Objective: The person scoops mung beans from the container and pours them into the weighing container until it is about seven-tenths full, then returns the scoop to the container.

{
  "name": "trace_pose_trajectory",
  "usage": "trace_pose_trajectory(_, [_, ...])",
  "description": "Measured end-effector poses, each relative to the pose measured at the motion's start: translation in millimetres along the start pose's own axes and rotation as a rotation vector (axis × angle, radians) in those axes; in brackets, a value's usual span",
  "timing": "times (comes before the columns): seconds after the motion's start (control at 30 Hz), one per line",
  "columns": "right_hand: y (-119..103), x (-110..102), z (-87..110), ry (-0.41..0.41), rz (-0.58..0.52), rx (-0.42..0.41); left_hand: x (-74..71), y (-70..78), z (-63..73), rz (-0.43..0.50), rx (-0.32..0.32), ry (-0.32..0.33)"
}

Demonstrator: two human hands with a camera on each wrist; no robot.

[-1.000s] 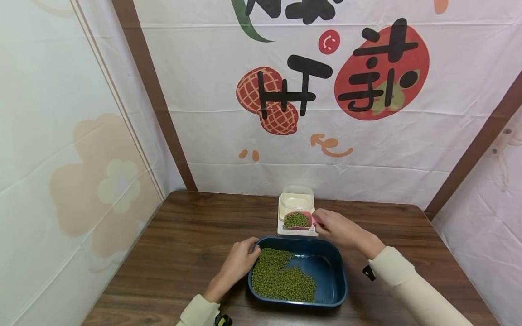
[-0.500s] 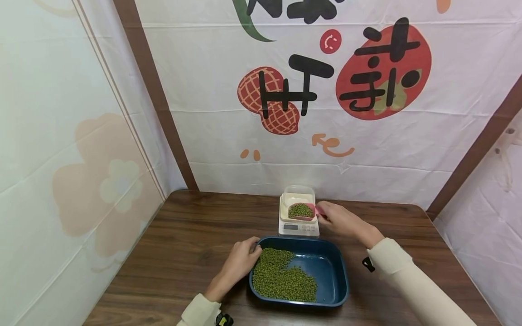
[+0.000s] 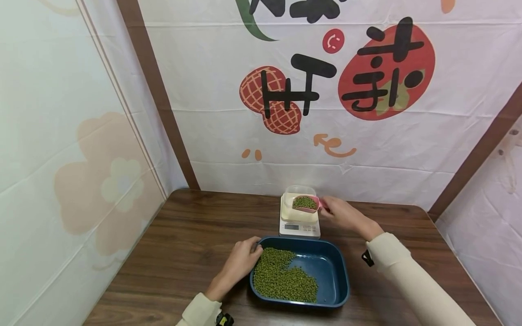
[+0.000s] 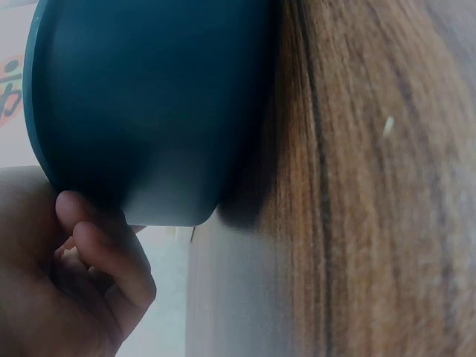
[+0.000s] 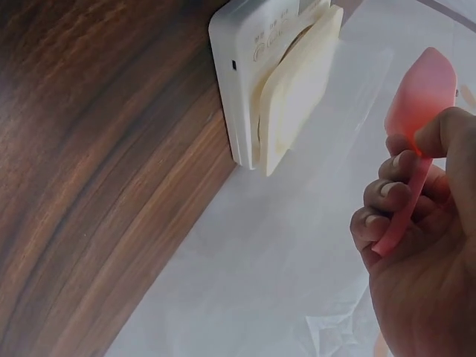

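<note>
My right hand (image 3: 346, 217) grips the handle of a pink scoop (image 5: 422, 93), its fingers curled round it in the right wrist view. Green mung beans (image 3: 305, 202) fill the scoop, which hangs over a clear plastic box (image 3: 299, 189). The box stands on a white kitchen scale (image 3: 299, 229) with a cream platform. My left hand (image 3: 240, 258) holds the rim of a dark blue basin (image 3: 328, 274) at its far left corner; the left wrist view shows the fingers curled at that rim. More mung beans (image 3: 281, 278) cover the basin's left and front part.
Everything stands on a dark wooden table (image 3: 195, 244). Behind it hangs a white printed cloth (image 3: 220, 145), close to the scale. The basin lies just in front of the scale.
My right hand has moved the filled scoop away from me and slightly up, from over the scale's display to over the clear box. The left hand has stayed on the basin.
</note>
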State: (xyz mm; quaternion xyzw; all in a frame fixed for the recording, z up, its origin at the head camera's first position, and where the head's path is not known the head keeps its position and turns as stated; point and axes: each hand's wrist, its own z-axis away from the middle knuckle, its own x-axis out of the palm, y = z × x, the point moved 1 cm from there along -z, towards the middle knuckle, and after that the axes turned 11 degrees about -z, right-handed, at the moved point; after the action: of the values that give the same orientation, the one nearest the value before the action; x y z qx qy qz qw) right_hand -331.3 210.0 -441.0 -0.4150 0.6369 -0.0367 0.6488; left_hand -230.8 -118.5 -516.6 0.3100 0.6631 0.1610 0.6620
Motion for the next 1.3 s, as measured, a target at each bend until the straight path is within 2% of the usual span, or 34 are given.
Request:
trace_pose_trajectory(0.43, [8.0, -7.1, -4.9, -0.003, 0.054, 0.022, -0.1, 0.3, -0.3, 0.003, 0.007, 0.001])
trace_pose_trajectory(0.67, [13.4, -10.3, -7.5, 0.009, 0.083, 0.003, 0.7, -0.9, -0.7, 0.001, 0.017, 0.001])
trace_pose_trajectory(0.83, [13.4, -12.4, -7.4, -0.002, 0.082, 0.029, 0.8, -0.8, -0.8, -0.006, 0.021, 0.008])
trace_pose_trajectory(1.3, [13.4, -17.2, -14.0, 0.004, 0.123, 0.013, 0.4, 0.0, -0.3, -0.009, 0.018, 0.01])
